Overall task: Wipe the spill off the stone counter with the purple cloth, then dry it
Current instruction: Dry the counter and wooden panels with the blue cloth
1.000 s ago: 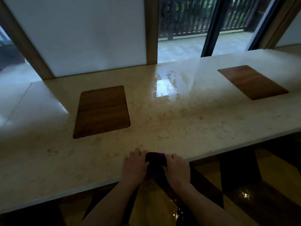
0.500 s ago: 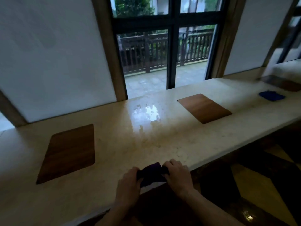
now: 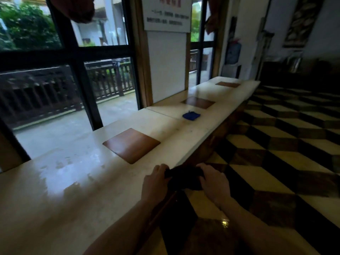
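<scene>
Cloth: the dark purple folded cloth (image 3: 184, 178) sits at six o'clock, bunched between both hands at the counter's near edge, partly off the stone.
Left hand: the left hand (image 3: 155, 183) has its fingers curled closed on the cloth's left end.
Right hand: the right hand (image 3: 214, 182) is closed the same way on the right end, out beyond the edge, over the floor.
Spill: a glossy wet patch (image 3: 60, 173) shines on the pale stone counter (image 3: 103, 183) at about nine o'clock, near the hands.
Change: half a second ago the wet patch lay dead ahead; now the view has swung right along the counter, while the hands have kept their two-handed hold.
Meaning: I'd judge wiping hasn't begun; the cloth is being folded or wrung.
Beyond: a brown wooden inset panel (image 3: 131, 145) at twelve o'clock, and a small blue cloth (image 3: 191, 115) at one o'clock, perhaps for drying.
</scene>
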Motion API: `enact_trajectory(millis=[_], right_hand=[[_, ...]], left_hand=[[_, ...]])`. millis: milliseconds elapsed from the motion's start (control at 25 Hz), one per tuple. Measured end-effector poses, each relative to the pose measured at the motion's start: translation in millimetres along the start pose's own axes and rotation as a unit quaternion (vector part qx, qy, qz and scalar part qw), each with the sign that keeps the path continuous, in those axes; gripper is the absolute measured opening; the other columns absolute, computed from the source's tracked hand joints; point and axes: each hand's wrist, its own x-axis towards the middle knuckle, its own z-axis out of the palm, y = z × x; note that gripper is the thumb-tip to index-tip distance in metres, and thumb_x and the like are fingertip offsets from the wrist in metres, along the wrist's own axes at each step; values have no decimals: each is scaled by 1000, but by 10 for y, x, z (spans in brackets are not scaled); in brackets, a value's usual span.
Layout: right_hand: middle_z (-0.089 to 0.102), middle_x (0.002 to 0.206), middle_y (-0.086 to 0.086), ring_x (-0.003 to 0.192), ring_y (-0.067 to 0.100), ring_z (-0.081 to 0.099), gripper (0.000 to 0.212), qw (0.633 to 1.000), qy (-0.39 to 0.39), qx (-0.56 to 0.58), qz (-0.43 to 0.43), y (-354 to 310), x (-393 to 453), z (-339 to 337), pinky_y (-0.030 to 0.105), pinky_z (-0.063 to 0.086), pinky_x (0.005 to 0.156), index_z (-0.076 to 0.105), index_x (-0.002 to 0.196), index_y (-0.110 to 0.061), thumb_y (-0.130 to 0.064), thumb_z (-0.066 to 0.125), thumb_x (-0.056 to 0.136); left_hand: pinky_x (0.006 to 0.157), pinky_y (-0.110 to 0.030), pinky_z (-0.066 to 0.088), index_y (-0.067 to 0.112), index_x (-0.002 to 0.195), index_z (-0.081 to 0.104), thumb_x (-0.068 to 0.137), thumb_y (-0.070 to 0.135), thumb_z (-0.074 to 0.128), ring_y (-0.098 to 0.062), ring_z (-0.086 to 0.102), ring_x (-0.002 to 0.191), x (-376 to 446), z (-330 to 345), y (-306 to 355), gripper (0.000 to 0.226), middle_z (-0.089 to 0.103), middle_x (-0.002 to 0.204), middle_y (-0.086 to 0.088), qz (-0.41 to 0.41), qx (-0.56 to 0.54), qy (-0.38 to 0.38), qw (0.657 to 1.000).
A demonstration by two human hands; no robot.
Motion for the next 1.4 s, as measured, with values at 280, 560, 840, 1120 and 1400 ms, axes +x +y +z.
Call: enact_trajectory(millis=[280, 560, 840, 1120, 1400], right_hand=[[66, 115, -5, 97, 17, 63, 30, 986, 97, 22, 135, 1326, 245, -619, 36, 54, 76, 57, 123, -29, -17, 59, 96], [61, 120, -4, 105, 17, 60, 33, 977, 91, -16, 191, 2064, 1108, -765, 33, 49, 83, 53, 128, -29, -17, 55, 97], [60, 118, -4, 103, 21, 62, 29, 969, 76, -61, 225, 2667, 2324, -926, 48, 51, 86, 51, 127, -32, -22, 53, 99], [60, 120, -7, 105, 19, 61, 31, 968, 72, -58, 232, 3348, 3197, -895, 46, 52, 85, 52, 127, -35, -22, 51, 100], [61, 117, -2, 98, 22, 63, 26, 979, 64, -60, 183, 4362, 4204, -1061, 44, 55, 77, 53, 125, -30, -20, 51, 100]], left_hand=[[85, -38, 46, 28, 120, 47, 100, 29, 50, -21, 60, 91, 1147, 975, 1129, 21, 54, 116, 5, 132, -32, -63, 989], [93, -39, 45, 30, 121, 46, 99, 30, 50, -16, 58, 96, 2362, 1625, 1457, 22, 53, 121, 5, 192, -58, -111, 973], [90, -39, 45, 32, 119, 46, 99, 31, 52, -22, 58, 96, 3782, 2214, 1701, 21, 53, 120, 5, 180, -100, -136, 969], [85, -41, 46, 35, 116, 45, 99, 32, 52, -21, 59, 94, 4726, 2783, 1875, 19, 53, 119, 6, 188, -98, -148, 966], [90, -42, 45, 36, 112, 45, 98, 31, 53, -22, 57, 100, 5727, 3426, 2344, 16, 53, 116, 6, 147, -91, -145, 974]])
